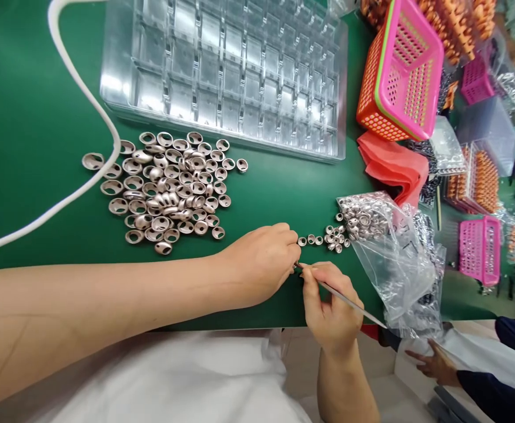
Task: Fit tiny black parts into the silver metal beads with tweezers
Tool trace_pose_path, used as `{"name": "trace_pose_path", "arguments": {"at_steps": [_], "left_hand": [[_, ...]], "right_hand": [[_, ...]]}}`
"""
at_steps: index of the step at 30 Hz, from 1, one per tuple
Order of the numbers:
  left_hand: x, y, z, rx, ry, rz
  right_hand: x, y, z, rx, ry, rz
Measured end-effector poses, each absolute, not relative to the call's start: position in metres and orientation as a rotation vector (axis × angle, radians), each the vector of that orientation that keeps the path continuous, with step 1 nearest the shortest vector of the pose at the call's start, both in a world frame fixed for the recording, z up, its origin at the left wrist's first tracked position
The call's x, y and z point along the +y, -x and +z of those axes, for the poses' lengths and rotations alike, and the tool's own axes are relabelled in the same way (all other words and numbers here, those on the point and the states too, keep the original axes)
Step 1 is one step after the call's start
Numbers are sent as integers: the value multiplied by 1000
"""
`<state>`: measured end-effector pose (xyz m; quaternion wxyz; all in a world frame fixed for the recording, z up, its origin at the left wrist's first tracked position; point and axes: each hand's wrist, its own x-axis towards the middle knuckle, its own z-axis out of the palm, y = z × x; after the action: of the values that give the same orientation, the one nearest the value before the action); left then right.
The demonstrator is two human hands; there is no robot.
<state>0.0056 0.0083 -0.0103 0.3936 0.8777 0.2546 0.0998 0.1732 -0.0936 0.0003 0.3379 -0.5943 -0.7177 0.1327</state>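
My left hand [264, 258] rests on the green table with its fingers pinched shut near a short row of small metal rings [325, 238]; what it pinches is hidden. My right hand [328, 305] grips a thin metal tool [350, 302] like a pen, its tip meeting my left fingertips. A clear plastic bag [385, 247] spilling more small rings lies just right of the hands. A pile of larger rose-metal shells [169, 191] lies to the left.
A clear compartment tray [240, 64] sits at the back. A white cord [90, 100] curves at left. Pink and orange baskets [401, 70], a red cloth [394, 164] and more bags fill the right. Another person's hand [434, 364] shows at lower right.
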Motion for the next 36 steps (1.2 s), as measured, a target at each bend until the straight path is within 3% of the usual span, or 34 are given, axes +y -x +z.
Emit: {"name": "trace_pose_path", "arguments": {"at_steps": [10,36], "left_hand": [[7,-2,-12,663,-2218,317],[7,-2,-12,663,-2175,316]], "right_hand": [[-106,-153,-20,-1260,1552,352],[-111,-158,-24,-1546,1517,291]]}}
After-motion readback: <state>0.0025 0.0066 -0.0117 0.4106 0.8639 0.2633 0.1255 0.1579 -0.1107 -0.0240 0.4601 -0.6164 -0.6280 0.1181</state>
